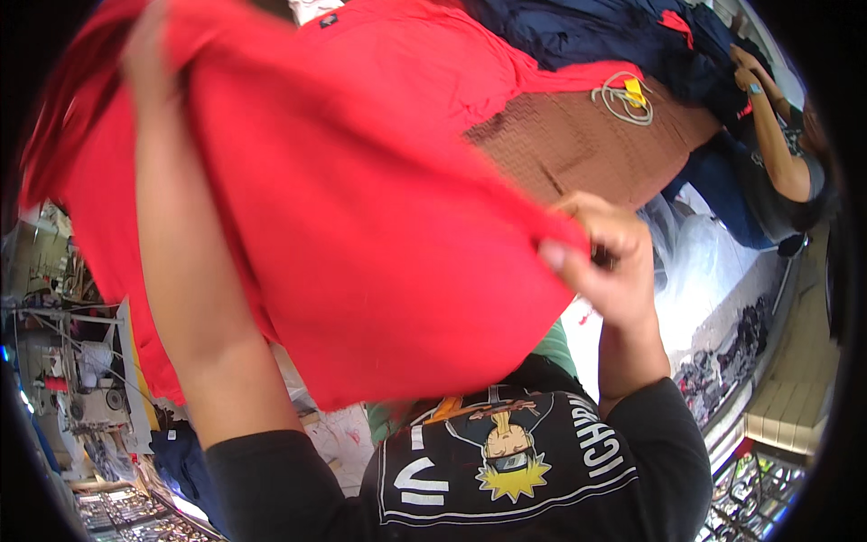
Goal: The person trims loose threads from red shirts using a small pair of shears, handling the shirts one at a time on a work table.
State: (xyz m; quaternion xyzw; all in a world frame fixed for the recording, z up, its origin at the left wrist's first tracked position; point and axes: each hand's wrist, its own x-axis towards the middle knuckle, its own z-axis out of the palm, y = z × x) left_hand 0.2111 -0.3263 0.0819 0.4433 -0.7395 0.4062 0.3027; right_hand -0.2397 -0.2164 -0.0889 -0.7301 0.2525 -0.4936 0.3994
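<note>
A large piece of red fabric hangs stretched out in front of me, partly smeared by motion. Its near right edge is pinched between the thumb and fingers of my right hand. My left hand is raised at the far left, against the upper part of the fabric. Blur hides its fingers, so their grip does not show. Beyond lies another red garment with a small dark label, spread over a brown textured surface; whether the two red pieces are joined cannot be made out.
A loop of pale cord with a yellow tag lies on the brown surface. Dark navy fabric is heaped at the far side, where a co-worker handles it. A sewing machine stands at left; dark scraps lie at right.
</note>
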